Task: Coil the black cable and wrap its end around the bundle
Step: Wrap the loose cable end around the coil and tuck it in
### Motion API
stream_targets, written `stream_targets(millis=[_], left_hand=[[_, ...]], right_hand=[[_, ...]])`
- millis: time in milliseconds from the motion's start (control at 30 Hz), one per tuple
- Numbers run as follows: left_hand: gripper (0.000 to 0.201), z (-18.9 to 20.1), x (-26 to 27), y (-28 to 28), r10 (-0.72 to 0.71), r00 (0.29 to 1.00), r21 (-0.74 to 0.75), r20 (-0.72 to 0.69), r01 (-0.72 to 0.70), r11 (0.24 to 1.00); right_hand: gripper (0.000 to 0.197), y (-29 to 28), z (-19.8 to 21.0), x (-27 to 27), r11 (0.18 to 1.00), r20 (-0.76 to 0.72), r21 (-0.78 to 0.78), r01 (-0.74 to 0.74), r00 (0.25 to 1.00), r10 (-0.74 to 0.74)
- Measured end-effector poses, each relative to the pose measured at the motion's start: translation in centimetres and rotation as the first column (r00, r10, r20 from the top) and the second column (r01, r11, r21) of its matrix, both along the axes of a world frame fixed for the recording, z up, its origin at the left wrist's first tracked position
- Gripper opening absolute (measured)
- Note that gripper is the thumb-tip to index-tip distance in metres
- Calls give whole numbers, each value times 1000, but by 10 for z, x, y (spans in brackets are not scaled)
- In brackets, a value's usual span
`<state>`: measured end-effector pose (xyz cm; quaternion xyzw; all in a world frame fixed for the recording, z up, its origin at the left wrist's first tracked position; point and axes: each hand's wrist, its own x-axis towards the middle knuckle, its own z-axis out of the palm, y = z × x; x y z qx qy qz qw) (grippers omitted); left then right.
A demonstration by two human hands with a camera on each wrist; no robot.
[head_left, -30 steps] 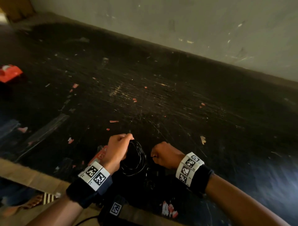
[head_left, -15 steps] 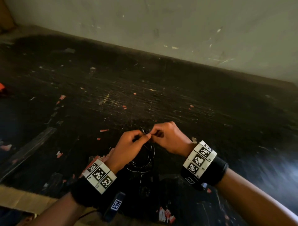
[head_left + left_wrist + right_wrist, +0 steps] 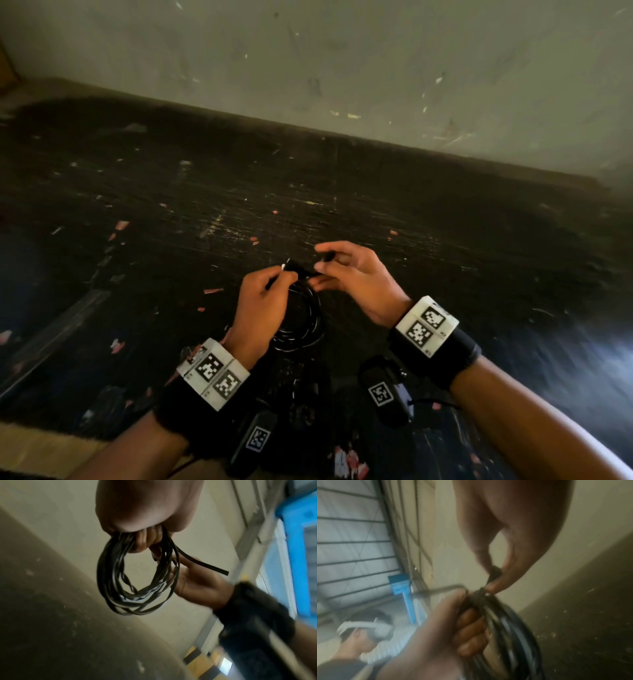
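hands drifted up and a bit apart since half a second ago, fingertips no longer touching like before. left hand point(image 3: 262, 301) now curled round the top of the coiled black cable point(image 3: 301, 318), fist closed on the gathered loops, bundle hanging below it over the dark scuffed floor point(image 3: 445, 240). same grip from the left wrist view: fingers point(image 3: 144, 540) wrapped through the loops point(image 3: 137, 574), one short loose end point(image 3: 204, 565) sticking out to the side. right hand point(image 3: 356, 277) just beside the left, thumb and forefinger pinching a stub of cable close to the top of the bundle, other fingers loose. right wrist view pretty blurry but shows that pinch point(image 3: 494, 574) right above the left fist point(image 3: 453, 626). pale wall point(image 3: 342, 68) behind, black wristbands with white marker blocks point(image 3: 212, 373) on both wrists.
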<state>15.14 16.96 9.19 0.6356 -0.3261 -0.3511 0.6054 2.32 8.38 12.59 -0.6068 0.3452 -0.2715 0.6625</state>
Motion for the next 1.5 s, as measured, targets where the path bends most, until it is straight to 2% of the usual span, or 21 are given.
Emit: stream_targets(millis=[67, 100, 133, 233, 333, 467, 567, 667, 733, 800, 867, 1033, 1167, 1233, 1500], left_hand=[[17, 5, 3, 1, -15, 968, 36, -250, 25, 999], [15, 7, 5, 1, -24, 946, 40, -323, 39, 998], [13, 9, 5, 0, -32, 928, 37, -370, 49, 998], [15, 16, 1, 1, -44, 893, 20, -449, 60, 998], [20, 23, -2, 1, -15, 903, -2, -429, 15, 1000], [22, 29, 1, -5, 166, 922, -14, -351, -182, 983], [30, 29, 4, -14, 278, 926, -89, -256, -309, 947], [38, 28, 2, -18, 286, 938, -166, -196, -319, 933], [28, 31, -1, -20, 291, 936, -145, -197, -322, 936], [21, 32, -4, -20, 316, 926, -114, -206, -343, 932], [19, 34, -5, -20, 333, 917, -110, -222, -363, 925], [20, 37, -6, -18, 354, 901, -97, -251, -387, 917], [19, 36, 1, -18, 385, 887, -94, -256, -419, 903], [20, 35, 3, -18, 380, 886, -88, -264, -414, 906], [16, 36, 6, -16, 386, 867, -64, -315, -426, 903]], right_hand=[[26, -3, 8, -9, 986, 33, -27, -165, 986, 165], [26, -4, 12, -13, 973, 1, -88, -215, 976, 216], [24, -6, 16, -14, 959, -48, -156, -237, 972, 232], [18, -6, 25, -13, 926, -134, -327, -191, 979, 155], [13, -5, 33, -13, 895, -92, -441, -70, 995, 32], [13, 3, 54, -24, 901, 40, -415, 125, 992, -119], [13, 19, 71, -29, 915, -34, -404, 15, 999, -31], [14, 31, 70, -22, 889, -199, -426, -169, 976, 90], [13, 31, 59, -14, 846, -303, -490, -211, 951, 62], [11, 27, 47, -8, 783, -363, -591, -196, 931, -41], [10, 24, 38, -4, 719, -350, -677, -155, 928, -129], [12, 25, 22, 6, 587, -269, -805, -84, 934, -235], [13, 39, 23, 10, 561, -254, -815, -148, 960, -115], [14, 42, 23, 12, 542, -227, -831, -124, 965, -128], [15, 35, 5, 22, 365, -225, -927, -88, 909, -351]])
